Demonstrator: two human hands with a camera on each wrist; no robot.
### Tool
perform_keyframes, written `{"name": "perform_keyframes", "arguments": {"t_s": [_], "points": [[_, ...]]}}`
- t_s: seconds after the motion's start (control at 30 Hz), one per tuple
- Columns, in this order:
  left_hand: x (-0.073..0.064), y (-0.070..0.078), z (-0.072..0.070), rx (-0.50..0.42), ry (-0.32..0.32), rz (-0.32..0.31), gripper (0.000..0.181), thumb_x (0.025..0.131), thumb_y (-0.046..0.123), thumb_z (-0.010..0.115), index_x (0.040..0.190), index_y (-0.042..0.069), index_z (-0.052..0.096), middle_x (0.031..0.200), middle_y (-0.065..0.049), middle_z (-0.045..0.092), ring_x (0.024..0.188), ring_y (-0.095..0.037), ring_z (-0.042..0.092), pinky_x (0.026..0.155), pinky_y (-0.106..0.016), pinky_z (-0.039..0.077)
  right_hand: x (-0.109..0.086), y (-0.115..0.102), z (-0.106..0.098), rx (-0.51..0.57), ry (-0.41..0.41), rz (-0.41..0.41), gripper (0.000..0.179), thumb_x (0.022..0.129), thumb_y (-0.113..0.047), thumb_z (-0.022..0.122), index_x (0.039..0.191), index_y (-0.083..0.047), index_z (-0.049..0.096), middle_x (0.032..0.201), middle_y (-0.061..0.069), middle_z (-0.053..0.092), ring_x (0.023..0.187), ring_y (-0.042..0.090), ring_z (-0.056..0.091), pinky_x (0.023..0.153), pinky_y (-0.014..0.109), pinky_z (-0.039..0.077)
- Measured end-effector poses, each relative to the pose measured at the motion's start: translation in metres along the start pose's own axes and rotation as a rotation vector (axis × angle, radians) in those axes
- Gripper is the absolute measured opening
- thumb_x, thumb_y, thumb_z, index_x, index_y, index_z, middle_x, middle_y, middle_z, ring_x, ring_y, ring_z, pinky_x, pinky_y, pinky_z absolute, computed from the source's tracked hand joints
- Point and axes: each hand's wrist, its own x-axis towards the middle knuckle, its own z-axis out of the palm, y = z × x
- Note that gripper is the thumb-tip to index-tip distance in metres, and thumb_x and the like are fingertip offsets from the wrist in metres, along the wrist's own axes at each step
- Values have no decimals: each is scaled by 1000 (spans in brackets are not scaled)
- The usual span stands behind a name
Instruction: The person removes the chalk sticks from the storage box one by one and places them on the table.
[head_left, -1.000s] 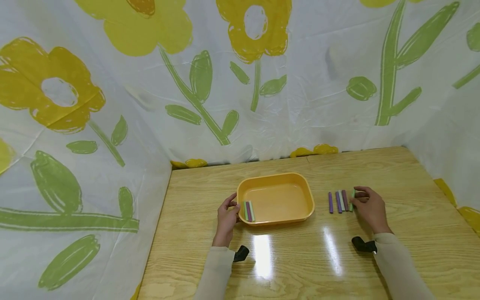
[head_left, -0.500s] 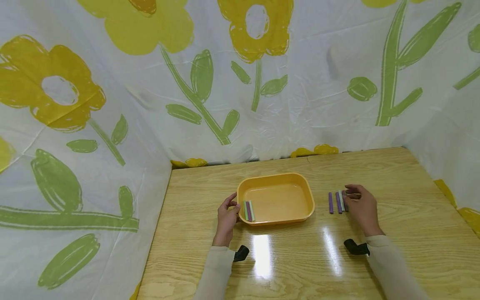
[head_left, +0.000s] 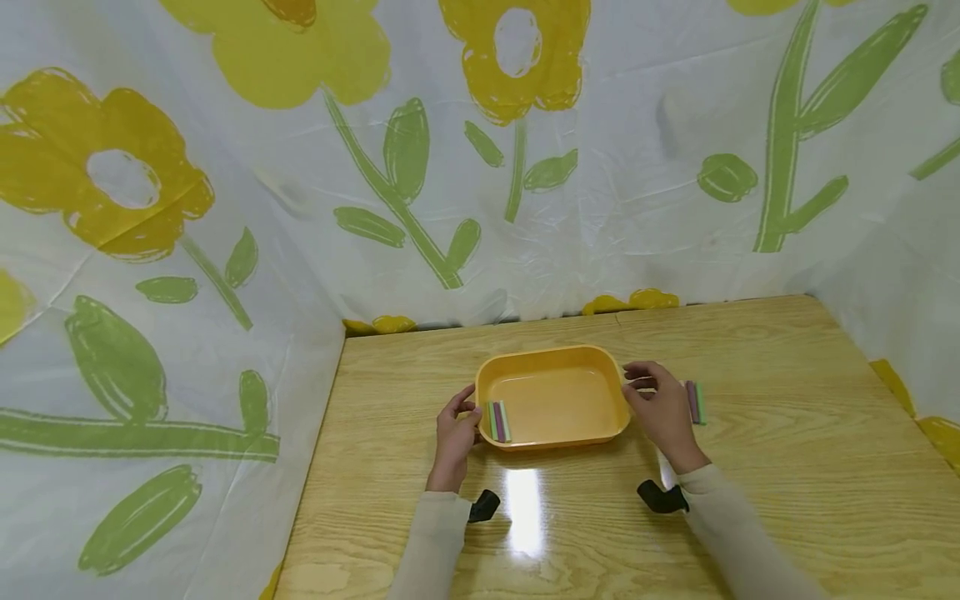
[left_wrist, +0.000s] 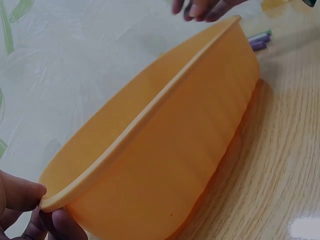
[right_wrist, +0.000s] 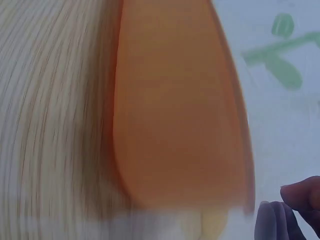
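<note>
Orange tray (head_left: 558,404), three sticks (head_left: 498,422) inside, is held at its left end by the left grip (head_left: 455,433), while the right grip (head_left: 662,408), contents unclear, has been moved from the loose sticks (head_left: 693,403) to the tray's right end, so the work looks part-done.

Head camera: up high on the person's side of the orange tray (head_left: 555,400), facing forward and steeply down; widest and farthest of the three, with the flowered drape (head_left: 600,208) beyond the tray. Left-wrist camera: low and close off the tray's left end, aimed along its near wall toward the right end; picture tilted. Right-wrist camera: very near that same wall, facing the drape, rolled so the tabletop falls left; blurred. Head and left-wrist views share left hand (head_left: 455,433) and right hand (head_left: 660,408) at the tray's ends; wrist views share the near wall.
</note>
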Motion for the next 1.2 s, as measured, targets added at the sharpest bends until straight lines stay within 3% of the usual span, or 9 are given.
{"name": "perform_keyframes", "arguments": {"t_s": [0.23,0.47,0.67,1.07,1.2], "points": [[0,1,1,5,7,3,47,105,-1,56,152,3,55,109,-9,50,65,-12,51,57,-24,48,-5,-18,36,101,-81,1,27,95,11,69,122,10,67,117,26,69,98,39,69,79,11,51],[-1,2,2,-5,12,2,48,104,-1,56,152,2,54,109,-8,50,65,-12,51,56,-23,48,-8,-26,74,149,-114,18,26,93,12,72,118,9,69,115,24,70,95,38,70,77,16,55],[-1,3,2,-6,10,6,48,105,0,57,153,0,53,109,-7,50,67,-12,52,56,-23,48,-14,-35,101,157,-87,4,26,90,13,74,114,6,70,112,22,71,91,36,71,75,30,62],[1,1,3,-6,25,-5,47,104,-1,57,152,0,54,108,-6,50,68,-13,52,55,-22,47,-19,-55,137,169,-149,11,24,91,14,71,114,6,70,112,20,69,91,34,71,79,46,63],[0,2,3,-5,26,-6,47,105,0,56,152,1,55,109,-6,51,68,-13,53,55,-22,48,-18,-59,147,155,-185,26,26,91,15,69,115,7,70,111,20,68,91,33,70,79,45,63]]}}
